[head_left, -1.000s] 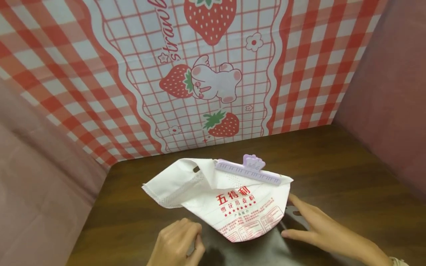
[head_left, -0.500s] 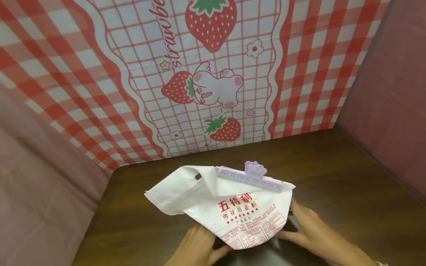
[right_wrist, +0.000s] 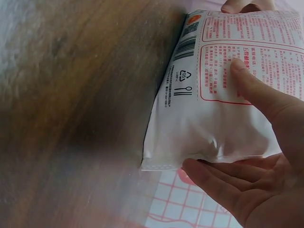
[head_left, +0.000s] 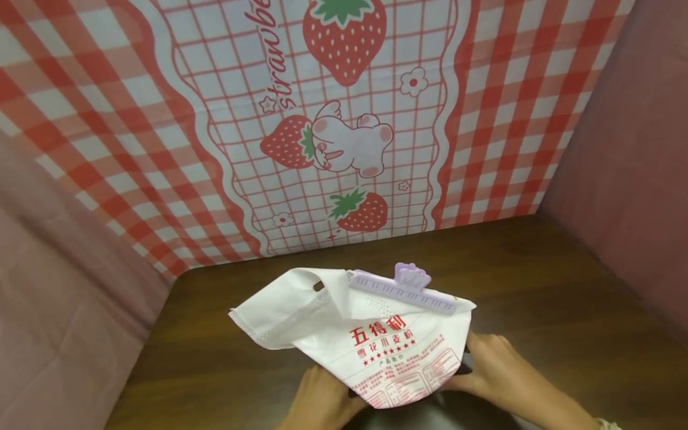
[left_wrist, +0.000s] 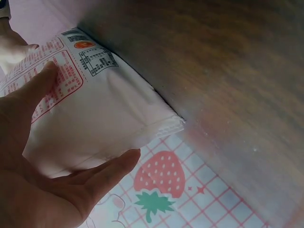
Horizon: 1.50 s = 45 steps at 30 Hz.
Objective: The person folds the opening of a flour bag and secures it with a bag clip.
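A white flour bag (head_left: 376,334) with red print stands on the dark table. Across its folded top sits a lilac bag clip (head_left: 403,291) with a piano-key pattern. A loose flap of the bag hangs out to the left. My left hand (head_left: 322,397) grips the lower left side of the bag, partly hidden behind it in the head view. On the lower right side, my right hand (head_left: 491,367) holds the bag. In both wrist views the thumb lies on the printed front, and the fingers are at the side seam.
The brown wooden table (head_left: 537,286) spreads around the bag. Behind it hangs a red-and-white checked cloth (head_left: 355,143) with strawberries. Pink cloth walls (head_left: 618,155) close in both sides.
My left hand has moved right and forward from beside the bag to its lower left side. The right hand has closed in against the right side. The bag stays in about the same place.
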Each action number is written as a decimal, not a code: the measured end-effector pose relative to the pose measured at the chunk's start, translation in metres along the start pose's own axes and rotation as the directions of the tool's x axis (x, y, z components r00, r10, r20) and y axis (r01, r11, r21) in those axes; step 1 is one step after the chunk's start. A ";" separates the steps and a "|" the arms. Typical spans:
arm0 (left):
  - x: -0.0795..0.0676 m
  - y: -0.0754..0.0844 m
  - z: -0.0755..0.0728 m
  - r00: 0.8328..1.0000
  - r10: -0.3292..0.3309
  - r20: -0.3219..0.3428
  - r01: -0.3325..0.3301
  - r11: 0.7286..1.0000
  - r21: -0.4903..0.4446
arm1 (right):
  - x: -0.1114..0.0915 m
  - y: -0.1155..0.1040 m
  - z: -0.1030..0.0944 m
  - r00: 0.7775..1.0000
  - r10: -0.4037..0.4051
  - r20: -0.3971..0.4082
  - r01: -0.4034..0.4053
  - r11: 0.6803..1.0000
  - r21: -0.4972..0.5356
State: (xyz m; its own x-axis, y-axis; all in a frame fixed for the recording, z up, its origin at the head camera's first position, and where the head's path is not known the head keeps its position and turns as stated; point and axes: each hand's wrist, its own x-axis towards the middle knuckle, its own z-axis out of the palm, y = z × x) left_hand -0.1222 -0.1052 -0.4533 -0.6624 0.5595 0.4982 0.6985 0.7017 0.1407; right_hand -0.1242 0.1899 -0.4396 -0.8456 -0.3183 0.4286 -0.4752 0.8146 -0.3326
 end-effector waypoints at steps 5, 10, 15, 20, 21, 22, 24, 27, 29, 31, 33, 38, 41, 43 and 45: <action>0.002 0.001 0.001 0.999 -0.034 -0.010 0.034 0.999 -0.022 | 0.001 0.002 -0.001 1.000 -0.013 -0.012 0.013 1.000 0.005; 0.003 -0.001 0.001 0.998 -0.049 -0.026 0.048 0.998 -0.033 | 0.004 0.002 0.001 1.000 -0.015 -0.014 0.015 1.000 0.015; 0.003 -0.002 0.001 0.999 -0.045 -0.024 0.044 0.998 -0.046 | 0.005 0.001 0.001 1.000 0.006 0.003 -0.006 1.000 0.012; 0.003 -0.002 0.000 0.998 -0.050 -0.034 0.048 0.998 -0.034 | 0.007 0.001 0.001 1.000 0.008 -0.002 -0.008 1.000 0.008; 0.004 -0.002 0.000 0.998 -0.048 -0.036 0.047 0.998 -0.033 | 0.007 0.001 0.001 1.000 0.005 -0.002 -0.005 1.000 0.008; 0.004 -0.003 0.001 0.998 -0.044 -0.037 0.043 0.999 -0.033 | 0.008 0.002 0.002 1.000 0.006 -0.002 -0.006 1.000 0.005; 0.005 -0.005 0.001 0.999 -0.034 -0.035 0.033 0.999 -0.043 | 0.008 0.003 0.003 1.000 0.008 -0.001 -0.008 1.000 0.005; 0.007 -0.008 0.001 0.999 -0.014 -0.035 0.012 0.998 -0.068 | 0.011 0.006 0.005 1.000 0.012 0.000 -0.012 1.000 0.006; 0.008 -0.010 0.002 0.999 -0.005 -0.032 0.003 0.996 -0.084 | 0.013 0.008 0.006 1.000 0.004 -0.001 -0.004 1.000 0.010; 0.010 -0.011 0.002 0.999 -0.001 -0.034 -0.002 0.996 -0.090 | 0.015 0.009 0.006 1.000 -0.010 0.003 0.010 1.000 0.011; 0.011 -0.011 0.003 0.999 0.002 -0.032 -0.004 0.996 -0.089 | 0.017 0.010 0.005 1.000 -0.019 0.007 0.019 1.000 0.010; 0.012 -0.012 0.003 0.999 0.021 -0.037 -0.024 0.997 -0.075 | 0.019 0.008 0.004 0.999 -0.006 0.040 0.005 1.000 0.016; 0.012 -0.013 0.003 0.999 0.022 -0.042 -0.025 0.997 -0.075 | 0.019 0.008 0.004 0.999 0.008 0.043 -0.009 1.000 0.016; 0.012 -0.014 0.003 0.999 0.015 -0.041 -0.018 0.997 -0.078 | 0.020 0.009 0.005 0.999 0.013 0.039 -0.014 1.000 0.014; 0.012 -0.014 0.003 0.999 0.006 -0.037 -0.009 0.997 -0.080 | 0.022 0.009 0.005 0.999 0.018 0.038 -0.018 1.000 0.008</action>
State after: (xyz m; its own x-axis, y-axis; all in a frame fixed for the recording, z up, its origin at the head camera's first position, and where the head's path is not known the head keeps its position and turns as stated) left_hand -0.1411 -0.1071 -0.4513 -0.6473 0.5471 0.5307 0.7241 0.6588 0.2041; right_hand -0.1490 0.1879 -0.4378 -0.8625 -0.3223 0.3902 -0.4620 0.8162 -0.3470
